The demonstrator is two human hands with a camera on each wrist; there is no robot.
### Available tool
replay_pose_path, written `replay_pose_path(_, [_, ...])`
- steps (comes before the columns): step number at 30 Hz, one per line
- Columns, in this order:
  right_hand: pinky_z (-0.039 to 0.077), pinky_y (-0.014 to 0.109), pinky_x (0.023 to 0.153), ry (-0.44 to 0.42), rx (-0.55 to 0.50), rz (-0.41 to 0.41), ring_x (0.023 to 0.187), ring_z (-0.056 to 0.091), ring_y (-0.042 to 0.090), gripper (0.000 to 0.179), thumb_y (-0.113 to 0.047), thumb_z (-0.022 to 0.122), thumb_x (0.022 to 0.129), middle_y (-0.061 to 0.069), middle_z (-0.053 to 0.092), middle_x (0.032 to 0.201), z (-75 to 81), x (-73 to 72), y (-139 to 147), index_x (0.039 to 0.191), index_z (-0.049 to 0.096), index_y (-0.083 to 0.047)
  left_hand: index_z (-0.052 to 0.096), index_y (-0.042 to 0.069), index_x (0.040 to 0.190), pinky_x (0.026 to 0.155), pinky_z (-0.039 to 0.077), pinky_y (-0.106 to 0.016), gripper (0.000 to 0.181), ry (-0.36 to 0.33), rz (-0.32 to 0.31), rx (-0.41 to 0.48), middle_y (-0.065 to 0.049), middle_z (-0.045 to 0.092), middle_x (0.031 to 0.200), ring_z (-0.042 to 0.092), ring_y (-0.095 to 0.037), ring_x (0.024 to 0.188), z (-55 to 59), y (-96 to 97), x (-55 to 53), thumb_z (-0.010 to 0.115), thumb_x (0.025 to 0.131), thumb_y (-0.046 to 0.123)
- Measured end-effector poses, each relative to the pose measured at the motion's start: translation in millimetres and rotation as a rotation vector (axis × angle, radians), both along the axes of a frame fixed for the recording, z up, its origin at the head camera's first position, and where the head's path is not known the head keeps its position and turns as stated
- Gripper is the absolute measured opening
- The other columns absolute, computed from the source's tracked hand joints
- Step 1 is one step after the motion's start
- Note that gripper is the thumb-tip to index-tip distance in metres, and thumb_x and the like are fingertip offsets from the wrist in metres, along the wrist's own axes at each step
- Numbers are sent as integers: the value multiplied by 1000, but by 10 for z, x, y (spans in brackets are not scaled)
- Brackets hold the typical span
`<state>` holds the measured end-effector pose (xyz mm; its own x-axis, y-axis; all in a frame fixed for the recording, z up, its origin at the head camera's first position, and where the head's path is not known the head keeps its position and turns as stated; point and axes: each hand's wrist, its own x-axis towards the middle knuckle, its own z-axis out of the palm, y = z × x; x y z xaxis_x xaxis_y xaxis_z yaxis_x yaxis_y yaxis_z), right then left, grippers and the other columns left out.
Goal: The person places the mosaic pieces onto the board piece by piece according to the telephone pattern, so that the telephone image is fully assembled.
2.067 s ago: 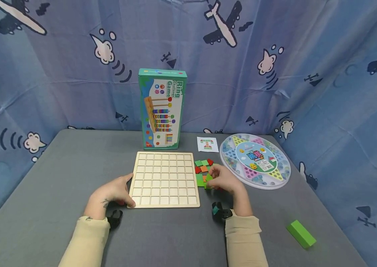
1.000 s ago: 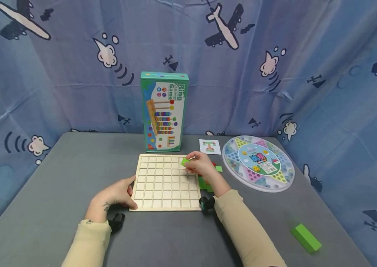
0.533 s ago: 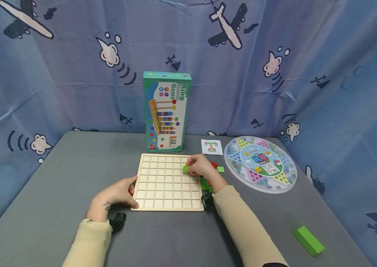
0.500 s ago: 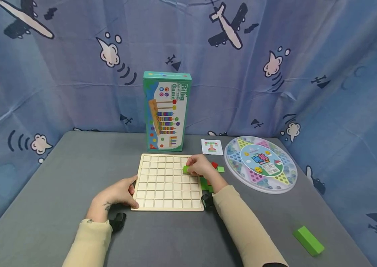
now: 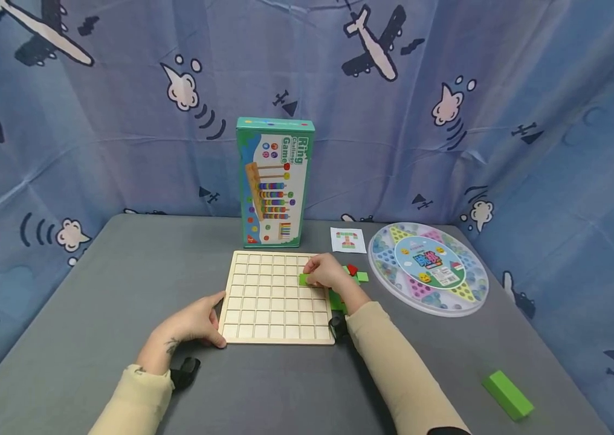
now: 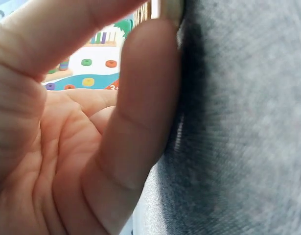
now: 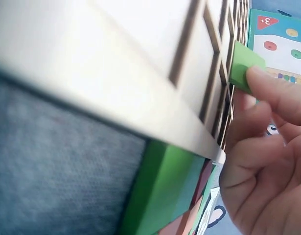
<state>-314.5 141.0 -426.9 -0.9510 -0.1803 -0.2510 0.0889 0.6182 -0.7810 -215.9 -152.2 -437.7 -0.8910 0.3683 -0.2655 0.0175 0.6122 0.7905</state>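
Note:
A pale wooden grid board (image 5: 263, 302) lies flat on the grey table. My right hand (image 5: 329, 272) is over the board's upper right part, pinching a green square tile (image 5: 304, 280). In the right wrist view, the tile (image 7: 242, 66) stands out at the fingertips, near the grid ridges; whether it lies fully in a cell I cannot tell. My left hand (image 5: 193, 321) touches the board's left edge, thumb at the lower left corner and index finger higher up. Loose coloured pieces, including a green one (image 5: 335, 300), lie right of the board, partly hidden by the right hand and wrist.
Behind the board stands a green ring game box (image 5: 274, 187). A small pattern card (image 5: 348, 240) lies near the back, beside a round Chinese checkers board (image 5: 429, 269). One green block (image 5: 508, 394) rests at the right front. A patterned curtain (image 5: 176, 169) hangs behind the table.
My right hand has gone from the loose pieces to the board's upper right part, bringing a green tile, and has lowered it there. The left hand stays at the left edge.

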Motion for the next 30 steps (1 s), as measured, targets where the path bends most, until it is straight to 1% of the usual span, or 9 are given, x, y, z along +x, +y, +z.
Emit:
replay_pose_path(3, [34, 23, 46, 1, 16, -6, 51, 42, 13, 11, 3, 67, 76, 3, 55, 74, -11, -1, -6, 84, 66, -3, 14, -5, 146, 46, 46, -30, 111, -22, 8, 26, -8, 54, 60, 47, -14, 46, 1, -4, 13, 82, 58, -3])
replay_pose_path(8, [34, 24, 46, -4, 45, -15, 50, 41, 12, 12, 2, 68, 76, 4, 55, 74, -18, -4, -7, 87, 67, -3, 14, -4, 146, 47, 47, -30, 110, -31, 3, 41, -8, 55, 60, 48, -14, 46, 1, -9, 15, 81, 59, -2])
replay_pose_path(12, [37, 24, 50, 5, 39, -13, 57, 42, 12, 18, -2, 68, 78, 6, 58, 85, 19, 9, 23, 95, 69, -4, 14, -4, 146, 46, 46, -30, 110, -29, -3, 43, -8, 54, 60, 48, -14, 46, -7, -17, 12, 81, 60, -2])
replay_pose_path(14, [36, 25, 50, 10, -5, -22, 57, 41, 12, 24, -5, 68, 79, 8, 59, 90, 53, 22, 68, 103, 68, -5, 14, -4, 146, 46, 46, -30, 110, -29, -6, 46, -8, 54, 61, 48, -14, 46, -9, -22, 9, 81, 60, -2])
replay_pose_path(17, [32, 28, 48, -4, -122, -69, 53, 37, 13, 34, -9, 66, 82, 8, 58, 93, 129, 51, 197, 115, 63, -6, 13, -4, 146, 47, 47, -31, 110, -26, -17, 52, -8, 55, 61, 49, -15, 47, -4, -20, 9, 81, 60, -1])
replay_pose_path(20, [36, 30, 48, -11, -232, -120, 53, 39, 14, 40, -10, 63, 84, 5, 57, 91, 192, 81, 387, 123, 57, -4, 13, -4, 147, 47, 47, -31, 110, -22, -25, 52, -9, 55, 62, 50, -15, 47, 4, -17, 12, 81, 60, 0])
replay_pose_path(23, [42, 32, 55, -12, -262, -158, 62, 47, 15, 43, -10, 62, 85, 1, 56, 89, 233, 105, 584, 126, 53, -2, 14, -3, 147, 47, 47, -31, 110, -15, -26, 39, -9, 55, 62, 50, -16, 47, 8, -22, 18, 81, 60, 1])
replay_pose_path(27, [44, 30, 61, -11, -179, -198, 73, 53, 18, 44, -15, 61, 86, 2, 57, 92, 246, 122, 797, 127, 51, -3, 14, -4, 146, 47, 47, -31, 109, -12, -31, 29, -8, 55, 62, 50, -15, 47, 11, -28, 24, 81, 60, 1])
replay_pose_path(30, [43, 28, 62, -25, -123, -224, 78, 53, 19, 45, -17, 61, 86, 5, 54, 97, 242, 122, 904, 127, 51, -3, 14, -4, 147, 48, 46, -31, 109, -21, -24, 28, -8, 55, 62, 50, -15, 47, 8, -26, 28, 81, 60, 1])
